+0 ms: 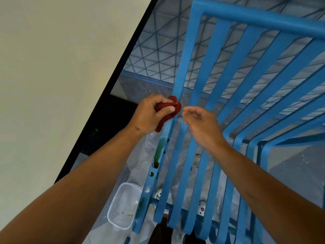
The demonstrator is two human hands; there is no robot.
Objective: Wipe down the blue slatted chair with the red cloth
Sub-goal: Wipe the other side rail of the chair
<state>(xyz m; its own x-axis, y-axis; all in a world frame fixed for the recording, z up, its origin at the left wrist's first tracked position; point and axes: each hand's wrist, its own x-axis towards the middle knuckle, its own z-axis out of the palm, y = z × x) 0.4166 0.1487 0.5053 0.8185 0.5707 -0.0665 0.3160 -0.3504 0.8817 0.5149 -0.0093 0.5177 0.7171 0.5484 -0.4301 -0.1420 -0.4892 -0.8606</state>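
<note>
The blue slatted chair (pixel 226 95) fills most of the right half of the frame, seen from above, so its flat painted slats run from the top rail in the upper right down to curled ends at the bottom centre. The paint is a bright sky blue, and it's pretty grubby: there's a dark green smear (pixel 159 152) with a few drips on the outermost left slat, just below centre, and some brownish specks (pixel 198 155) on a slat a little to the right of that.

The left hand (pixel 149 115) is at the middle of the frame, fingers and thumb curled round the red cloth (pixel 173 110), which is all bunched up (dark red, crumpled, a bit hanging below the palm). The cloth is pressed against the edge of that outer left slat, above the green smear.

The right hand (pixel 202 125) sits just to the right of it, over the slats, fingers loosely curled and holding nothing. Can't tell if it's actually touching the chair.

A white plastic basket (pixel 123 206) sits on the floor at the bottom centre-left, beside the chair. A pale wall (pixel 52 67) with a black edge takes up the left side.
</note>
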